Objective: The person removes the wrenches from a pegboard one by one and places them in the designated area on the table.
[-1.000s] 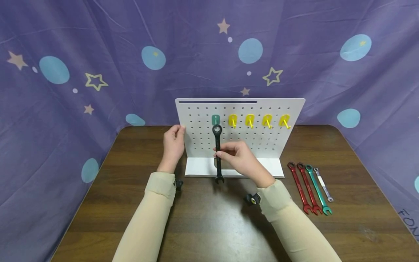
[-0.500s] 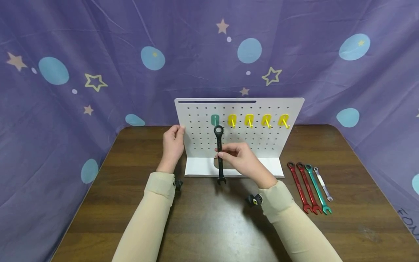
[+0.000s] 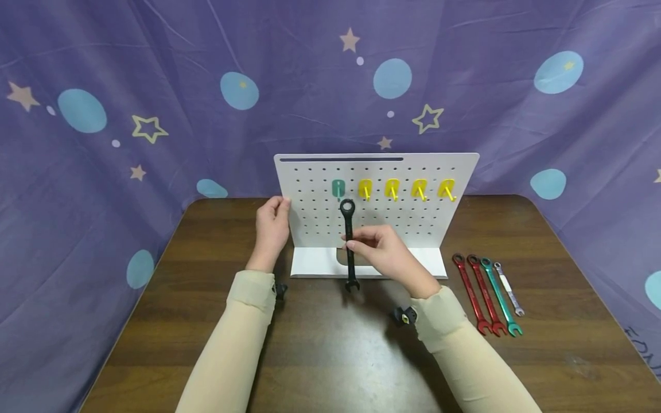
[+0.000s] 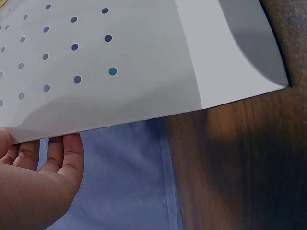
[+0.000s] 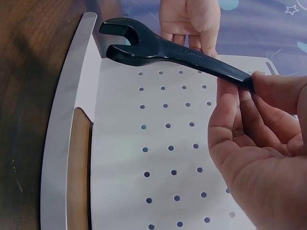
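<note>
My left hand [image 3: 272, 226] grips the left edge of a white pegboard [image 3: 316, 209], its fingers reaching behind the panel in the left wrist view. Between thumb and fingers, my right hand [image 3: 381, 251] pinches a black combination wrench [image 3: 350, 264] by its shaft. The wrench hangs in front of the board, ring end up and open jaw down. Its ring end is just below and right of a green hook [image 3: 338, 188]. In the right wrist view, the wrench's open end [image 5: 139, 45] points away from the fingers.
Several yellow hooks [image 3: 392, 189] line up right of the green one. On the wooden table [image 3: 320, 355], to the right, lie two red wrenches [image 3: 482, 295], a green wrench [image 3: 501, 295] and a smaller silver wrench [image 3: 509, 289]. A purple curtain [image 3: 310, 86] hangs behind.
My right hand has shifted the black wrench slightly to the right, so its ring end no longer overlaps the green hook's tip. The left hand keeps its place on the board's edge.
</note>
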A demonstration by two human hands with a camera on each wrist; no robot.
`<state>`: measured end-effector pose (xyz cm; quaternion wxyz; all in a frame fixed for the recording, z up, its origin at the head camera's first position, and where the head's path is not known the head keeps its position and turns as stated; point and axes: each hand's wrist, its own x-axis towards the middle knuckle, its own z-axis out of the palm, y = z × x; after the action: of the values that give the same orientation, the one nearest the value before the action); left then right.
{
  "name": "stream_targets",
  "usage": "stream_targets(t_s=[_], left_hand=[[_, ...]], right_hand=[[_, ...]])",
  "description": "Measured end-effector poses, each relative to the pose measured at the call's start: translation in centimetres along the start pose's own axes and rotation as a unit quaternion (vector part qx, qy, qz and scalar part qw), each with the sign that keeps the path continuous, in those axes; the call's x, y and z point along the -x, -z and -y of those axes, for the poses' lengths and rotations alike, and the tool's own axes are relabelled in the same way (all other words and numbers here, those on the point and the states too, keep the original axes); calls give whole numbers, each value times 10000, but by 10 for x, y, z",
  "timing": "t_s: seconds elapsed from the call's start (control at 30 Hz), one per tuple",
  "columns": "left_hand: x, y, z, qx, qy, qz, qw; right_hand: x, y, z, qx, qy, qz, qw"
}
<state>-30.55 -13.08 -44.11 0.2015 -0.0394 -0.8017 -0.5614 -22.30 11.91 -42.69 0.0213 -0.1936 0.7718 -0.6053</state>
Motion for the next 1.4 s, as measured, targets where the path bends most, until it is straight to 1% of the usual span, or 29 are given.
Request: stream_targets(t_s=[0.27, 0.57, 0.8, 1.0, 1.4], left_hand=[[0, 1, 0, -12, 57, 26, 10000], [1, 2, -3, -49, 105, 34, 9999], [0, 0, -1, -16, 101, 32, 9999], [0, 0, -1, -3, 142, 42, 9999], [1, 0, -2, 24, 100, 34, 9999]], right_hand=[[3, 3, -2, 190, 47, -31, 9998], [7, 7, -3, 280, -105, -147, 9994], [10, 10, -7, 354, -160, -141, 9991], [14, 15, -10, 327, -311, -87, 9989], [20, 21, -13, 199, -281, -166, 9993]])
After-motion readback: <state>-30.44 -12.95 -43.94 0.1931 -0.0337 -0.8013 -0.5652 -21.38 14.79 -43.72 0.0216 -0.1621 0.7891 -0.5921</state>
